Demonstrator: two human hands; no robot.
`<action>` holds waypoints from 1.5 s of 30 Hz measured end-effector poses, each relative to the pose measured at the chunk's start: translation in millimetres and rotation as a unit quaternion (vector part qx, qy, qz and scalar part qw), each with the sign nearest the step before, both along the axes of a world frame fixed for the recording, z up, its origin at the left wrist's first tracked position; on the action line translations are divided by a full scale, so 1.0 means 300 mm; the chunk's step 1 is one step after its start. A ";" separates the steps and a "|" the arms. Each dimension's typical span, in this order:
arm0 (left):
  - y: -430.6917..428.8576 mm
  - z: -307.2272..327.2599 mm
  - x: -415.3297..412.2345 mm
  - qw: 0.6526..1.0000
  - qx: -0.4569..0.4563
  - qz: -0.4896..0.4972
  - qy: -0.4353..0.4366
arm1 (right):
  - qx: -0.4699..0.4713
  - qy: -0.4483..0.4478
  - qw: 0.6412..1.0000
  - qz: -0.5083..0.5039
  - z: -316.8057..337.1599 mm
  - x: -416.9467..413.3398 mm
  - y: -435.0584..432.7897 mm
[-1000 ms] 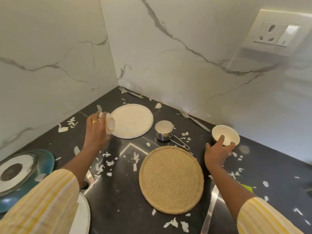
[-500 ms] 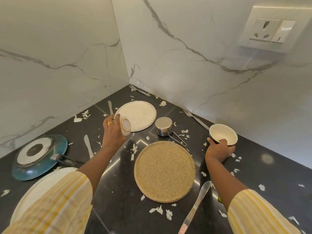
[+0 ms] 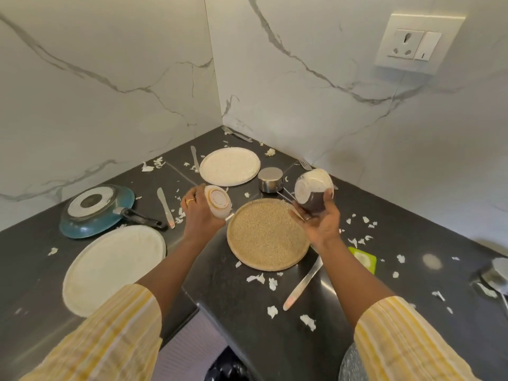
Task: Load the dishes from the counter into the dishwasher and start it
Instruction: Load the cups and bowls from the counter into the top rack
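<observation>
Dark bench (image 3: 236, 325) in a marble corner; left hand (image 3: 200, 217) grips a small white cup (image 3: 217, 200); right hand (image 3: 322, 225) grips a dark bowl (image 3: 313, 192); both held off the bench, either side of the tan plate (image 3: 268, 235) mid-bench.

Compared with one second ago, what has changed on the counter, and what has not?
The right hand closed on the dark bowl, lifted it off the counter and now holds it tilted. The left hand still grips the small pale cup. The plates, pan and knives have not moved.
</observation>
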State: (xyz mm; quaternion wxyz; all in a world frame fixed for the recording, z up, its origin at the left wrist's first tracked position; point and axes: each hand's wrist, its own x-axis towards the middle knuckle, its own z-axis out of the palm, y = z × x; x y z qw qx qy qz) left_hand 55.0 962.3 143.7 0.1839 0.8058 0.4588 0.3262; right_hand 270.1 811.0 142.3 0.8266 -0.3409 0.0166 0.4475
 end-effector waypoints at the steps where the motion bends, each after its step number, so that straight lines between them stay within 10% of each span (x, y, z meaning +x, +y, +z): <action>1: -0.024 0.001 -0.024 1.000 -0.013 0.007 -0.004 | 0.034 0.029 0.999 0.027 0.001 -0.031 -0.022; 18: -0.386 0.007 -0.513 0.993 -0.042 -0.061 -0.092 | 0.033 -0.120 0.990 0.065 0.153 -0.671 -0.429; 32: -0.851 -0.164 -0.668 0.951 -0.154 -0.206 -0.172 | 0.014 -0.049 0.999 0.010 -0.065 -1.011 -0.931; 45: -1.594 -0.513 -0.573 0.872 -0.312 -0.378 -0.008 | -0.077 0.135 0.971 -0.183 -0.391 -1.082 -1.774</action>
